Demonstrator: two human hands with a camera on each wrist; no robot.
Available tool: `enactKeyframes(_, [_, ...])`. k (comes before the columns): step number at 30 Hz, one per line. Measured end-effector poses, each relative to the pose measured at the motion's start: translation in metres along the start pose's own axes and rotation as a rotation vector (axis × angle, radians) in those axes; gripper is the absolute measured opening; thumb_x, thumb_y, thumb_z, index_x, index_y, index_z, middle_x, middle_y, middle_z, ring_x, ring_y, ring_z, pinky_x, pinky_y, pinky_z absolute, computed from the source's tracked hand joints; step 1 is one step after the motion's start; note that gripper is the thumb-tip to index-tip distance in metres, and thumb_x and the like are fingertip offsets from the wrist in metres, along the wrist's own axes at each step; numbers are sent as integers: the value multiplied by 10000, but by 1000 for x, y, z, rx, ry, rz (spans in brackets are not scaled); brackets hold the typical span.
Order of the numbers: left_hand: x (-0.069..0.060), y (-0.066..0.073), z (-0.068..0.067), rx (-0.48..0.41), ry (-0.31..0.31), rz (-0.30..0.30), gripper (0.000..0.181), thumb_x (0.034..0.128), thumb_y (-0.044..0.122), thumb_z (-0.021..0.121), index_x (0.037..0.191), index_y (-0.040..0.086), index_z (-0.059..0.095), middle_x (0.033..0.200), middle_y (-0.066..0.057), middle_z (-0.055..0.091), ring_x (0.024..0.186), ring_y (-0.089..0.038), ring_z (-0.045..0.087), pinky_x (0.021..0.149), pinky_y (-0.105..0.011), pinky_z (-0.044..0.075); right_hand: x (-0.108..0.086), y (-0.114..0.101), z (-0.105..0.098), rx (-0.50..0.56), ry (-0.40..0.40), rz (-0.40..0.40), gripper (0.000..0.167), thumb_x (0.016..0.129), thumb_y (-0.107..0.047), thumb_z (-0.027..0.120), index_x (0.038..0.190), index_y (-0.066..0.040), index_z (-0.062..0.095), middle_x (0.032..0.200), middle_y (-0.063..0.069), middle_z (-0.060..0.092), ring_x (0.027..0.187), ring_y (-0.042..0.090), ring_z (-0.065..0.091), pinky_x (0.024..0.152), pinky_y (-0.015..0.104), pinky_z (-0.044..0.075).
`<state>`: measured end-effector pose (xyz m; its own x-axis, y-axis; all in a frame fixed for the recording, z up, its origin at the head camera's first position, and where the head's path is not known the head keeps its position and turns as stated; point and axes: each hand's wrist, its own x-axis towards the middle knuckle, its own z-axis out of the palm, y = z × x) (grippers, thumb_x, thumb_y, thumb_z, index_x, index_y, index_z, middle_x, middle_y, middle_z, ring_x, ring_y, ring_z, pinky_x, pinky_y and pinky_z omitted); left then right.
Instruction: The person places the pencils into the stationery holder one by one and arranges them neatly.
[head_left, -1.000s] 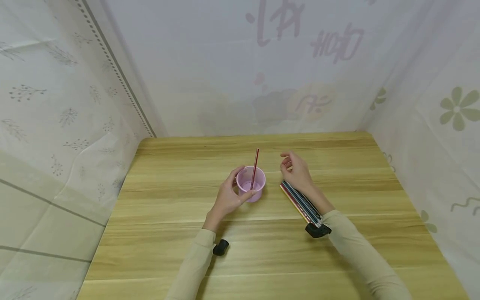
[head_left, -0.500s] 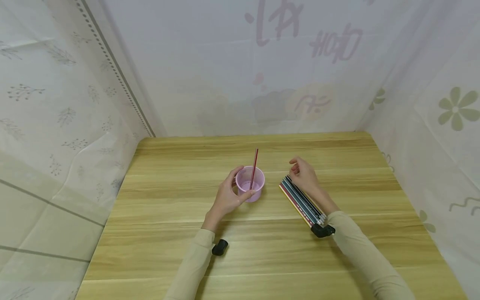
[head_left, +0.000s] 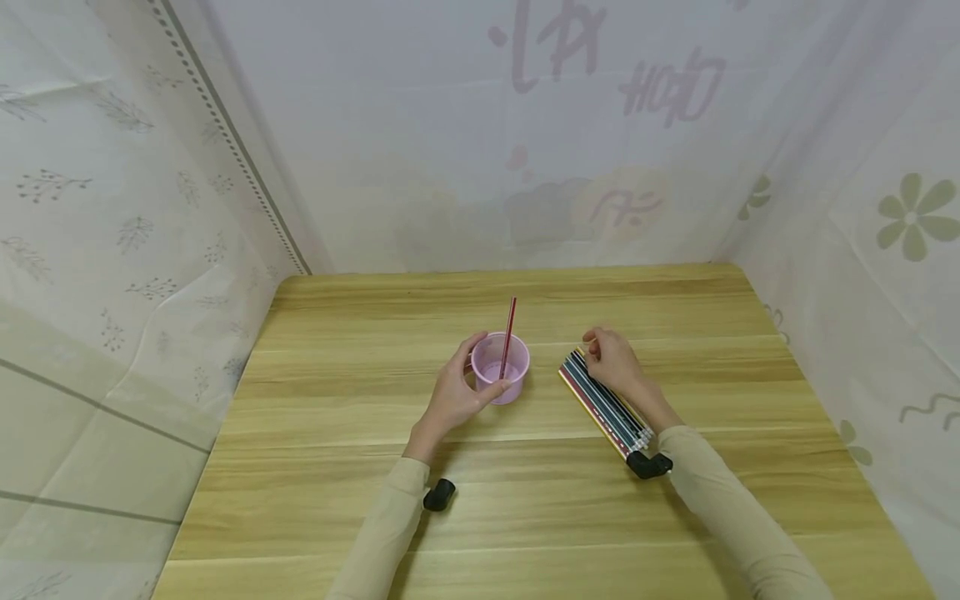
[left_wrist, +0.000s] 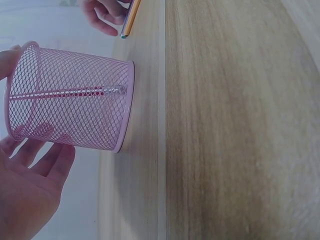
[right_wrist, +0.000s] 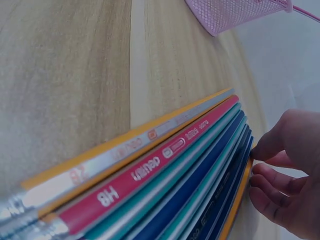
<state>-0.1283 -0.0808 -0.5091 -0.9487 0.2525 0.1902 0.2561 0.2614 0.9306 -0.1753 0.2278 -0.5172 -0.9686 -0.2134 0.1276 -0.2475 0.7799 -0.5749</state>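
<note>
A pink mesh cup stands on the table, and my left hand grips it round its left side, thumb at the front rim. One red pencil leans upright inside the cup. To the right lies a row of several pencils, side by side and slanted. My right hand is at their far end; in the right wrist view its curled fingertips touch the end of the outermost yellow pencil. Whether they pinch it is hard to see. Red, green, dark blue and yellow pencils show there.
The wooden table carries all of this, with patterned cloth hanging behind it and at both sides. Black devices are strapped at the left wrist and the right wrist, the latter near the pencils' close ends.
My right hand has moved right and a little toward me, from beyond the pencils to their far right end, its fingers drawing together. The left hand and cup have barely moved.
</note>
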Motion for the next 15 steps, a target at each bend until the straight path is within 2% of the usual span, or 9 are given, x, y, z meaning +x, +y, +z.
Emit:
enactKeyframes(6, [0,-3,-1,14,12,7,902,775,215,898,1532,149,410,1406,-216,565,1263,-425,591,1080,-541,501,5,3,0,-12,-1,20,236,826,22,633,1058,53,654,818,122,616,801,288,593,713,434,499])
enactKeyframes(15, [-1,-1,0,53,18,10,887,779,248,890,1524,160,419,1390,-181,581,1255,-380,607,1078,-477,517,10,4,-2,-33,18,-20,194,820,42,592,999,70,660,763,128,674,784,309,629,727,476,516])
